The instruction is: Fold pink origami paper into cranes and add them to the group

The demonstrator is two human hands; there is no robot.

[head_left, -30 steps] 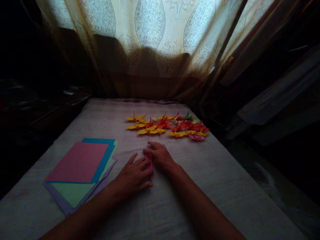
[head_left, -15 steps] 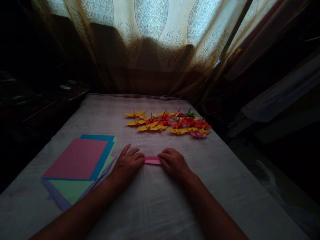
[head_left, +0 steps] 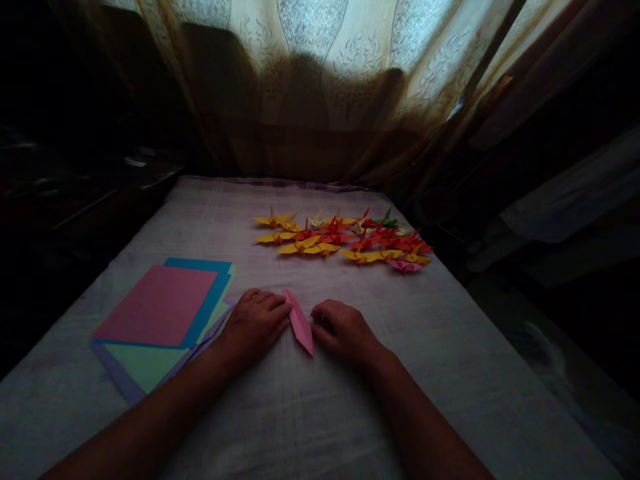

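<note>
A narrow strip of folded pink paper [head_left: 300, 323], pointed at both ends, lies slantwise on the cloth between my hands. My left hand [head_left: 257, 323] rests palm down, its fingertips and thumb gripping the strip's upper left edge. Close to the strip's right side is my right hand [head_left: 345, 330], fingers curled and a gap between thumb and forefinger. It seems to hold nothing; whether its tips brush the paper I cannot tell.
A stack of square sheets, with a pink sheet [head_left: 160, 303] above blue, pale green and purple ones, lies at the left. Several folded paper cranes [head_left: 300, 245] in yellow, red, green and pink stand in rows farther back. A patterned curtain [head_left: 310, 100] hangs behind the cloth-covered table [head_left: 320, 427].
The pink strip has turned from lying crosswise between both hands to a steep slant. My right hand has let go of its end, and the left fingers have drawn together.
</note>
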